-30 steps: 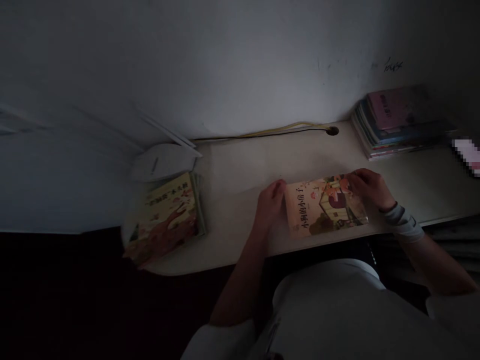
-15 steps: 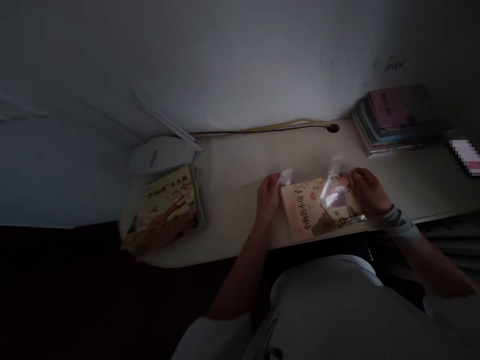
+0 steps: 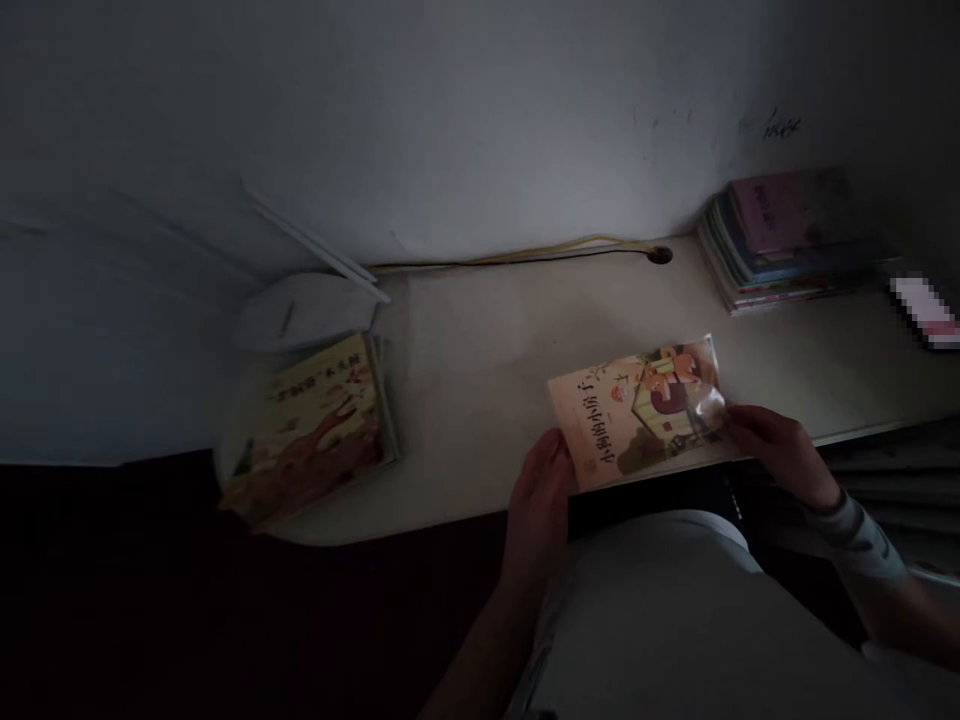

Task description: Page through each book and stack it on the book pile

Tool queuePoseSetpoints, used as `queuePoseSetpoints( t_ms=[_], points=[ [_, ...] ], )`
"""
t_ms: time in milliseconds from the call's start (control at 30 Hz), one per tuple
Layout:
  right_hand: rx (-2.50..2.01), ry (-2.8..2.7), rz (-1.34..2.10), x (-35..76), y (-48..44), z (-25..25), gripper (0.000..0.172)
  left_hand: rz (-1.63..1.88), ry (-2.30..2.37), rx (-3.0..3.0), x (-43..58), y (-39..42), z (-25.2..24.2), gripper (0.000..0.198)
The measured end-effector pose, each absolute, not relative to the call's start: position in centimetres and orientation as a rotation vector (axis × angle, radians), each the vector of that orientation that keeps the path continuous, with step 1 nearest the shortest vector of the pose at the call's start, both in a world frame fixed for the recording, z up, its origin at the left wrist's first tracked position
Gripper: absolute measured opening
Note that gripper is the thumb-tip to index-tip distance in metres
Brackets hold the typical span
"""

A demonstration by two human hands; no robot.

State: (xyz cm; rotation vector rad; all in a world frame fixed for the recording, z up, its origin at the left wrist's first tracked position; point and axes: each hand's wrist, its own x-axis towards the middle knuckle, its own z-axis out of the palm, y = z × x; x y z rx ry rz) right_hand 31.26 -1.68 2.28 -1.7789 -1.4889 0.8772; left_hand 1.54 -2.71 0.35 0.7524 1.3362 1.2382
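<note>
A thin picture book with a house on its glossy cover lies near the front edge of a pale desk, tipped up slightly. My left hand grips its lower left corner with closed fingers. My right hand holds the book's right edge, fingers curled on it. A striped cuff shows at that wrist.
A second picture book lies at the desk's left end, hanging over the corner, beside a white lamp base. A stack of books sits at the back right. A cable runs along the wall into a hole.
Both hands slid from the book's far corners to its near corners, closer to me. The book's near edge lifted a little and shifted slightly.
</note>
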Motion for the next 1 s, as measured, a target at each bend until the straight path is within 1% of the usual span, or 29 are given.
queuePoseSetpoints(
  t_ms=[67, 133, 233, 367, 467, 667, 767, 900, 1000],
  points=[
    [-1.757, -1.380, 0.883, 30.7, -1.6, 2.1, 0.039, 1.316, 1.218, 0.482, 1.6, -2.2, 1.0, 0.040],
    [-1.725, -1.303, 0.857, 30.2, -1.6, 1.9, 0.043, 1.327, 1.174, 0.409, 1.5, -1.7, 1.9, 0.037],
    [-1.670, -1.283, 0.820, 29.8, -1.7, 1.4, 0.045, 1.282, 1.131, 0.450, 1.7, -1.1, 2.9, 0.034],
    [-1.685, -1.316, 0.830, 29.5, -1.9, 1.1, 0.039, 1.280, 1.113, 0.525, 2.1, -0.8, 3.2, 0.032],
    [-1.732, -1.310, 0.801, 29.3, -1.7, 1.3, 0.039, 1.289, 1.131, 0.560, 2.3, -0.9, 2.8, 0.036],
    [-1.785, -1.380, 0.818, 29.2, -1.2, 1.9, 0.037, 1.192, 1.357, 0.893, 0.9, -1.0, 2.1, 0.046],
    [-1.797, -1.453, 0.833, 29.2, -1.0, 2.0, 0.037, 1.108, 1.390, 0.990, 0.0, -0.6, 1.9, 0.046],
    [-1.816, -1.587, 0.758, 29.6, -0.5, 1.6, 0.038, 1.043, 1.444, 1.153, -0.6, 0.2, 1.1, 0.042],
    [-1.807, -1.699, 0.690, 30.6, 0.5, 1.7, 0.035, 0.982, 1.514, 1.355, -1.2, 0.9, 0.4, 0.046]
  ],
)
